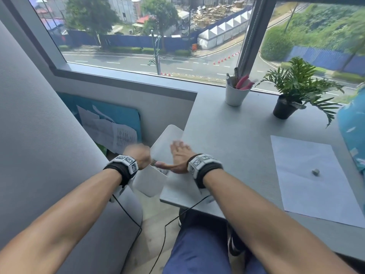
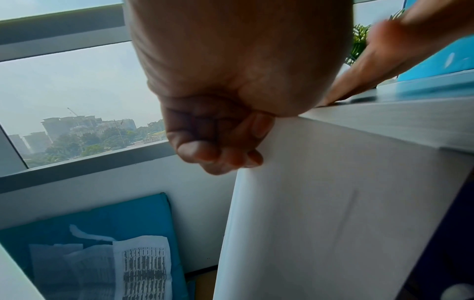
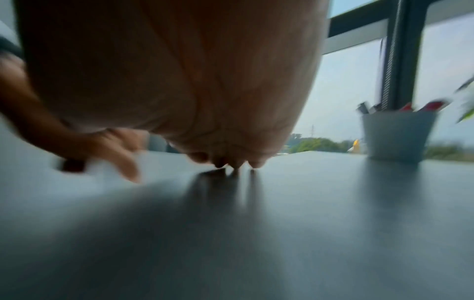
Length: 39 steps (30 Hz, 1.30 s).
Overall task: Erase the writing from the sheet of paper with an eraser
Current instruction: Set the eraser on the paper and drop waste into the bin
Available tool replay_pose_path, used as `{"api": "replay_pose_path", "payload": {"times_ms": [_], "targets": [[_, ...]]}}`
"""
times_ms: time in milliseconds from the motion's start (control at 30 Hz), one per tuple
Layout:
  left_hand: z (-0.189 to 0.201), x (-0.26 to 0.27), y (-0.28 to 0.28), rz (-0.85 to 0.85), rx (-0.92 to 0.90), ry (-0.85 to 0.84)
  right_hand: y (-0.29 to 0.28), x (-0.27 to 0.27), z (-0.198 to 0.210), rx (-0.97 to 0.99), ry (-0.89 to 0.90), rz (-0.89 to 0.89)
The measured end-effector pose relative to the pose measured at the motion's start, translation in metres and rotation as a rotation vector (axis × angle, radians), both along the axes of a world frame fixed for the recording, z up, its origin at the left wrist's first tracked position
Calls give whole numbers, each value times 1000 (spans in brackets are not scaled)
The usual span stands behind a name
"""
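My left hand [image 1: 141,156] pinches the edge of a white sheet of paper [image 1: 150,182] that curls off the left edge of the grey desk [image 1: 237,135]. In the left wrist view the fingers [image 2: 218,146] are curled round the sheet [image 2: 320,203]. My right hand [image 1: 178,153] lies flat and blurred on the same sheet at the desk edge, fingers straight, thumb out beside some dark crumbs [image 1: 164,172]. Its fingertips [image 3: 231,162] touch the surface. A second white sheet [image 1: 308,175] lies on the desk at the right, with a small grey eraser [image 1: 315,172] on it.
A white cup of pens [image 1: 236,93] and a potted plant [image 1: 290,95] stand by the window. A blue object [image 1: 353,135] sits at the desk's right edge. On the floor, a blue board with printed papers [image 1: 118,133] leans below the sill. A grey partition [image 1: 39,135] closes the left.
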<state>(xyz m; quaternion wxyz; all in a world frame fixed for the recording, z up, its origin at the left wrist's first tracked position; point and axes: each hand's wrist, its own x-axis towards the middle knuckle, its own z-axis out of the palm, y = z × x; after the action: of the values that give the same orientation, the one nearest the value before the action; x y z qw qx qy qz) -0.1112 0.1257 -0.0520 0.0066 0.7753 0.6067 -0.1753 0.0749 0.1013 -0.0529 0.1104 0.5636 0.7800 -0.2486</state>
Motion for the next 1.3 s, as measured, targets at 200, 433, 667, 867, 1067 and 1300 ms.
{"api": "replay_pose_path", "payload": {"times_ms": [200, 433, 667, 867, 1067, 1300], "targets": [[0, 0, -2, -10, 10, 5, 10, 39, 10, 167, -21, -145], [-2, -6, -11, 20, 19, -27, -8, 130, -2, -3, -199, -481], [1, -7, -24, 13, 47, 16, -45, -46, 1, -13, 7, 66], [1, -18, -37, 15, 36, 16, -34, 8, 4, 132, -20, -145], [-2, -24, -48, 16, 42, -5, -41, 30, -2, 42, -82, -231], [-10, -29, -48, 55, 53, -40, -60, -57, 1, 63, 21, 143]]}}
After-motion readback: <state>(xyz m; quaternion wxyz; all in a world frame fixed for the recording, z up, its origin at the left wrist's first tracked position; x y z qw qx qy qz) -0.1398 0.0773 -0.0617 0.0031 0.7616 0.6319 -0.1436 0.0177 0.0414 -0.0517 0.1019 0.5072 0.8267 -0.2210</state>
